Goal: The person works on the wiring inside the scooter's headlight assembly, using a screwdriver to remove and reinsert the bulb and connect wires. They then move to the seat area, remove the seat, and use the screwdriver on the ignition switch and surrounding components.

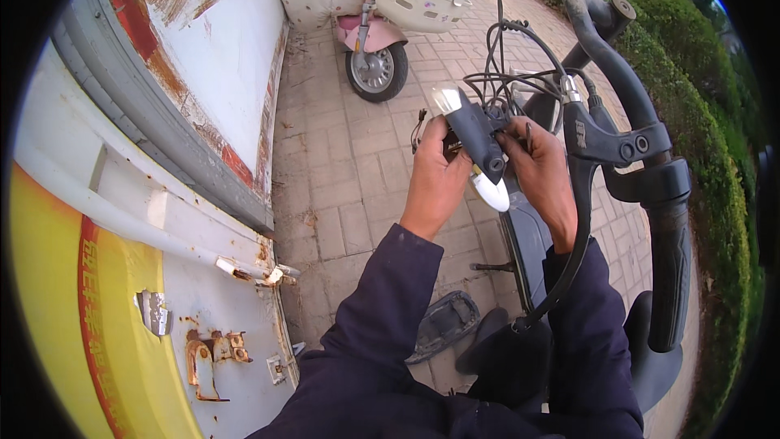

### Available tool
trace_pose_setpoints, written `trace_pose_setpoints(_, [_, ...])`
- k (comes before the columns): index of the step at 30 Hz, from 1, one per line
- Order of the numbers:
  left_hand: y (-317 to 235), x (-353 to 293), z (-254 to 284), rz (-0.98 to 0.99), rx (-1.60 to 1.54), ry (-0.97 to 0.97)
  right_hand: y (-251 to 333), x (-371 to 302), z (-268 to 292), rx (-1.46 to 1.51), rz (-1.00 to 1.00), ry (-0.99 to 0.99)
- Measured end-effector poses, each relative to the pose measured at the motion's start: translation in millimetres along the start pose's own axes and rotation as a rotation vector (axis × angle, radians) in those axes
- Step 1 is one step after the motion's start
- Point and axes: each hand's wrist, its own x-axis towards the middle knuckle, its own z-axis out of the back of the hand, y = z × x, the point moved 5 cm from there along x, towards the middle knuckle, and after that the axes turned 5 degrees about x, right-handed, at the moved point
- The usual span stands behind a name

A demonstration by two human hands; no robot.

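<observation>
In my left hand (436, 187) is a headlight (474, 132) with a black body and a clear lens at its far end. My left fingers are closed around its left side, and the thumb presses on the body. A white rounded piece (491, 191) shows below the near end; how it is joined I cannot tell. My right hand (543, 172) is closed at the headlight's right side, thumb and fingers pinched near its bracket and a small dark piece. What exactly lies between them is hidden. Several black cables (520, 85) loop just beyond both hands.
On my right are a black handlebar grip (669, 276), a brake lever (575, 228) and the curved bar. A pink scooter (378, 53) with a white basket (418, 0) stands ahead on brick paving. A rusty white metal door (236, 341) is at left, a hedge (691, 89) at right.
</observation>
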Motion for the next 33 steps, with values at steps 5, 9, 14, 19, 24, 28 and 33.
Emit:
trace_pose_setpoints(5, [9.5, 3.2, 8.0, 0.166, -0.211, -0.103, -2.5, 7.6, -4.0, 0.102, 0.031, 0.051])
trace_pose_setpoints(9, [11.4, 1.8, 15.4, 0.268, -0.304, -0.104, -11.2, 5.6, 1.8, -0.063, 0.051, -0.007])
trace_pose_setpoints(14, [5.1, 1.9, 14.3, 0.303, -0.378, -0.103, -13.7, 7.6, -10.1, -0.001, 0.183, 0.045])
trace_pose_setpoints(19, [2.4, 3.6, 8.2, 0.265, -0.279, -0.128, -26.5, 12.4, -5.5, 0.030, 0.150, -0.040])
trace_pose_setpoints(24, [1.8, 6.4, 2.0, 0.214, -0.148, -0.171, -33.1, 16.3, -8.9, 0.061, 0.149, 0.067])
trace_pose_setpoints(28, [-5.8, 10.6, -0.2, 0.101, -0.089, -0.247, -20.9, 18.9, -6.7, 0.071, -0.058, 0.058])
trace_pose_setpoints(33, [-2.6, 16.0, 10.8, 0.106, 0.073, -0.382, 25.4, -11.3, 2.6, 0.107, -0.156, -0.178])
